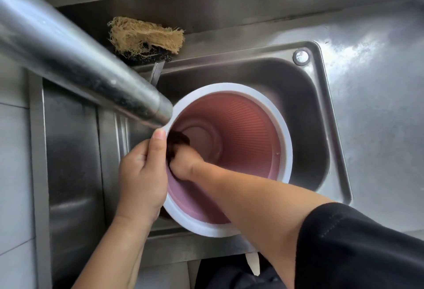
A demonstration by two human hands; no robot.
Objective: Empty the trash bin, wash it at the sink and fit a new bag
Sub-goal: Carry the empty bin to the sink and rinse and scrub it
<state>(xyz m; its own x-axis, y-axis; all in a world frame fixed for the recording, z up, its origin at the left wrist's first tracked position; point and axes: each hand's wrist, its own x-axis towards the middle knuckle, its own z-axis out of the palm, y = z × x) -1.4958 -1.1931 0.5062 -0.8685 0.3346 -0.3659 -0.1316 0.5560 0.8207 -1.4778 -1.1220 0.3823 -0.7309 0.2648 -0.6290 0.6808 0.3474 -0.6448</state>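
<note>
A pink ribbed trash bin with a white rim stands tilted in the steel sink, its mouth facing me. My left hand grips the rim on the bin's left side, thumb up along the edge. Inside the bin, my right hand holds a dark scrubber against the left inner wall. The fingers of that hand are hidden behind the scrubber.
A wide steel faucet spout crosses from the upper left and ends just over the bin's rim. A frayed tan loofah on a dark scouring pad lies on the ledge behind the sink. Steel counter stretches to the right.
</note>
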